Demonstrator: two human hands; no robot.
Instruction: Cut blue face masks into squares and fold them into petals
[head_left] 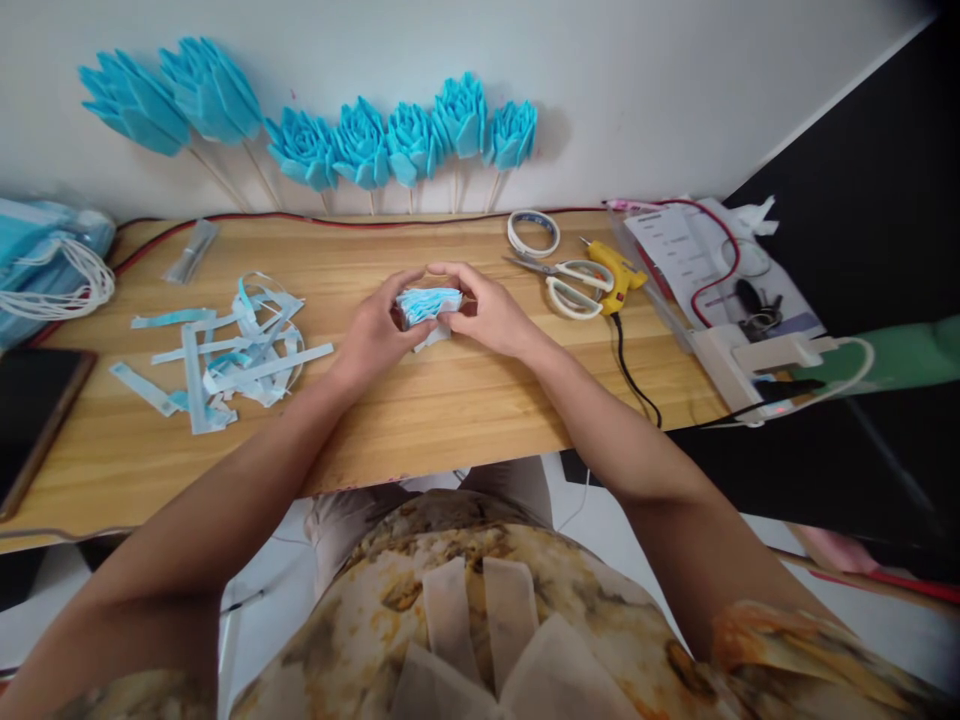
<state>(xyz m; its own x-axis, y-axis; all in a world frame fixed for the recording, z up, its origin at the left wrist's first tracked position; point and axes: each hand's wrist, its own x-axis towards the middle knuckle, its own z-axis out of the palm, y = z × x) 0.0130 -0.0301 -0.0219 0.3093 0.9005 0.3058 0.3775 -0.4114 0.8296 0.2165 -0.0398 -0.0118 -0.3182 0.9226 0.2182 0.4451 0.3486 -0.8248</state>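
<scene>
Against a pale wall point(615, 80), seven blue layered flowers point(360, 140) stand on thin sticks along the back of a wood-grain table point(420, 420), with a red-and-black cable point(300, 217) running below them. Near the middle of the tabletop, both hands hold a small stack of folded blue-and-white sheets point(426, 304), its layered edges bunched between them. The left hand point(375, 325) curls round one end and the right hand point(491, 312) round the other, fingers narrowed on the stack; both thumbs lie on its near side, while the forefingers arch over the far side, where I cannot tell how firmly they press. Left of the hands lies a loose pile of blue and white strips point(196, 370), with a dark-screened phone point(37, 420) at the table's left end. To the right, white-handled scissors point(556, 269) lie between a tape roll point(536, 252) and a yellow glue gun point(619, 277). Farther right are printed papers point(675, 240), keys point(757, 305) and a white power strip point(727, 370).
</scene>
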